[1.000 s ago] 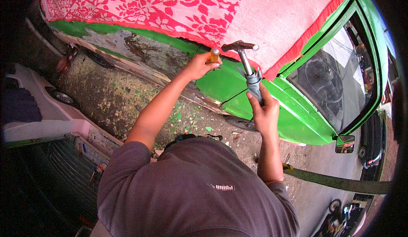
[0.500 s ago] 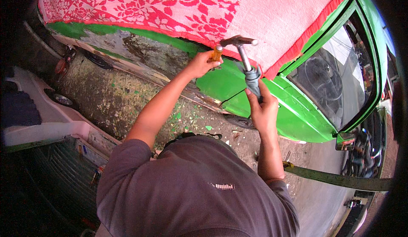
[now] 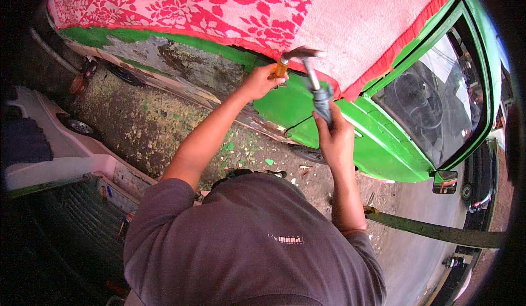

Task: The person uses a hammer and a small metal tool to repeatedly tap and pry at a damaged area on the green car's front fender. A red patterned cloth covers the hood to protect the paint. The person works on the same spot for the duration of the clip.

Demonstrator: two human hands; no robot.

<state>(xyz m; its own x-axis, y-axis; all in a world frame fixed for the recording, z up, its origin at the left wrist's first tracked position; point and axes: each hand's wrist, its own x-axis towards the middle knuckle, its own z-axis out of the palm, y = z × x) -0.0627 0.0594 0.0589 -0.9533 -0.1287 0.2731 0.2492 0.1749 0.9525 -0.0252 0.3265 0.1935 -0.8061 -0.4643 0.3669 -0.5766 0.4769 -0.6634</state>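
Observation:
My left hand (image 3: 261, 81) grips a yellow-orange handled tool (image 3: 281, 69) with a metal cap, held against the green vehicle's side (image 3: 276, 114) just below the pink blanket edge. In my right hand (image 3: 335, 136) is a hammer (image 3: 316, 81) with a steel shaft and grey-wrapped grip. Its blurred head is at the yellow tool's top; whether they touch I cannot tell. A patch of bare, flaking metal (image 3: 181, 64) runs along the body to the left of my left hand. A red floral blanket (image 3: 235, 7) covers the upper part of the vehicle.
A pale vehicle body (image 3: 71, 152) with a dark ribbed interior stands behind me on the left. The green door's window (image 3: 427, 97) and mirror (image 3: 445, 181) are at right. Paint chips lie on the concrete ground (image 3: 153, 130). A long metal bar (image 3: 438, 228) extends at lower right.
The hammer has moved slightly left and up toward the yellow tool, and its head is now motion-blurred. My right hand has shifted with it; my left hand stays in nearly the same place.

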